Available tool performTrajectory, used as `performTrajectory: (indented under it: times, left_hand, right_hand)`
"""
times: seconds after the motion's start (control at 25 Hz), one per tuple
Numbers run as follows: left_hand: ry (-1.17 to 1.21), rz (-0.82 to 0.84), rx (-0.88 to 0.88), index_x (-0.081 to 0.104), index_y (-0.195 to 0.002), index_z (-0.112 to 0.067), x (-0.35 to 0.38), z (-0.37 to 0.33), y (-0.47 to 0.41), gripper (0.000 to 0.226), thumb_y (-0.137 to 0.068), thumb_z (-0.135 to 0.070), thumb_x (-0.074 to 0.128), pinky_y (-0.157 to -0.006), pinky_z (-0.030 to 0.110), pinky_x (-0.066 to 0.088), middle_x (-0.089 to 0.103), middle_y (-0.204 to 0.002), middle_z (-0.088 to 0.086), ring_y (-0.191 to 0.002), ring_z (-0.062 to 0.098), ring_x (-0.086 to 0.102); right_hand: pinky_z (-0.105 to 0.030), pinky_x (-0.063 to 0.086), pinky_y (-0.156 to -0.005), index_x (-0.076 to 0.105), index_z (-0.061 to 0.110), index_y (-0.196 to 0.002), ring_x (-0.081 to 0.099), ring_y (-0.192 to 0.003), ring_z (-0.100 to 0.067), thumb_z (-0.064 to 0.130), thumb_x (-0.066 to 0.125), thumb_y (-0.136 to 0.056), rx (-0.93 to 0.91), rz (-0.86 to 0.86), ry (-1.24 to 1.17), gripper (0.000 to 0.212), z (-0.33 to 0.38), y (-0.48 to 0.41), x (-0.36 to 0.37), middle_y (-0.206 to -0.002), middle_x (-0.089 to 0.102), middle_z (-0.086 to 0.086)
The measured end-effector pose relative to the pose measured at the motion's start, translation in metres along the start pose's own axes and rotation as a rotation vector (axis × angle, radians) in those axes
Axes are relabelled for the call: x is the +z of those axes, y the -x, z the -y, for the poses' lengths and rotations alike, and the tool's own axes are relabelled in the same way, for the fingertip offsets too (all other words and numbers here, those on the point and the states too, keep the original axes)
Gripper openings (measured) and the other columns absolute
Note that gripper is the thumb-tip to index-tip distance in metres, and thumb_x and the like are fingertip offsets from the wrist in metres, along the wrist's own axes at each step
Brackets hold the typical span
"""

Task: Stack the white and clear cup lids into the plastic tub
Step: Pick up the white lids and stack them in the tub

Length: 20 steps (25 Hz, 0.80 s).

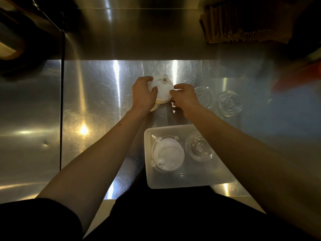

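Mid-task, partly done. Left hand wrapped around a stack of white lids out on the steel counter, fingers curled over its far-left edge, thumb pressed on top. Right hand pinching the same stack's right rim, fingertips closed on the edge. Stack looks tilted, lower lids poking out under the left palm; lifted or resting on the counter, cannot tell.

Just right of the right knuckles: clear lids, touching or nearly touching the hand. Further right, apart from the fingers: a second clear lid pile. Both untouched on the counter.

Nearer the body than both hands, under the right forearm: plastic tub. Already inside: white lid stack in tub on the left, clear lid stack in tub on the right, side by side.

Done: one white batch, one clear batch in. Left: gripped white stack, then two clear piles. Roughly halfway, judging by counts in sight. Room remaining in the tub's near end.
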<state>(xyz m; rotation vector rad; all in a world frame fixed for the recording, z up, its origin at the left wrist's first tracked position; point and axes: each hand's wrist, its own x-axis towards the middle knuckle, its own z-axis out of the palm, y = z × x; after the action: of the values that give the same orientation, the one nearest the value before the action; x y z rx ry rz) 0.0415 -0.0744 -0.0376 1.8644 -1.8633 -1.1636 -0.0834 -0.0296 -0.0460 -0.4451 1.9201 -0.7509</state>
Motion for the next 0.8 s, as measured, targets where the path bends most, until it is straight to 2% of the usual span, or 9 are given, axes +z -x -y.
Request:
performTrajectory:
  times: [0.08,0.2,0.32,0.44,0.64,0.8]
  left_hand:
    - [0.011,-0.001,-0.004,0.057,-0.130,-0.007,-0.001,-0.001,-0.001,0.043,-0.089,-0.018,0.065,-0.103,0.030,0.044,0.058,-0.136,0.012,-0.122,0.026,0.057]
    - [0.014,0.005,-0.001,0.058,-0.128,-0.008,-0.003,-0.001,-0.002,0.042,-0.088,-0.018,0.066,-0.099,0.027,0.045,0.061,-0.132,0.011,-0.119,0.025,0.059]
    - [0.042,0.011,-0.018,0.058,-0.126,-0.008,-0.004,0.000,-0.003,0.041,-0.087,-0.016,0.067,-0.090,0.020,0.043,0.064,-0.127,0.010,-0.116,0.023,0.061]
    - [0.113,-0.021,-0.054,0.059,-0.124,-0.010,-0.006,-0.002,-0.001,0.040,-0.085,-0.014,0.068,-0.088,0.018,0.043,0.064,-0.127,0.007,-0.115,0.021,0.060]
    - [0.267,-0.039,-0.103,0.057,-0.125,-0.013,-0.010,-0.011,0.011,0.045,-0.082,-0.013,0.072,-0.095,0.029,0.052,0.061,-0.130,0.006,-0.114,0.020,0.060]
    - [0.351,-0.011,-0.159,0.050,-0.133,-0.018,-0.014,-0.013,0.028,0.055,-0.083,-0.016,0.073,-0.097,0.033,0.051,0.056,-0.137,0.005,-0.117,0.021,0.060]
  right_hand:
    - [-0.050,0.058,-0.087,0.059,0.030,-0.085,0.068,-0.097,-0.031,0.014,0.062,-0.080,-0.002,0.001,-0.017,0.017,-0.001,-0.001,0.001,-0.103,0.069,-0.010]
    - [-0.048,0.060,-0.083,0.060,0.025,-0.100,0.068,-0.098,-0.031,0.016,0.061,-0.081,0.002,0.004,-0.031,0.021,-0.004,-0.005,0.004,-0.109,0.068,-0.010]
    - [-0.048,0.059,-0.086,0.058,0.024,-0.100,0.067,-0.100,-0.031,0.017,0.062,-0.079,0.011,-0.013,-0.057,0.022,-0.002,-0.004,0.006,-0.109,0.067,-0.010]
    - [-0.050,0.058,-0.087,0.061,0.023,-0.097,0.068,-0.098,-0.029,0.018,0.062,-0.080,0.010,-0.030,-0.103,0.018,-0.003,-0.004,0.007,-0.105,0.069,-0.010]
    - [-0.047,0.060,-0.085,0.061,0.026,-0.099,0.068,-0.096,-0.025,0.024,0.063,-0.086,-0.069,-0.052,-0.130,0.013,0.000,0.005,-0.002,-0.102,0.068,-0.003]
    - [-0.035,0.062,-0.069,0.060,0.020,-0.108,0.067,-0.099,-0.024,0.021,0.063,-0.091,-0.152,-0.057,-0.122,0.017,-0.002,0.019,-0.014,-0.110,0.066,-0.006]
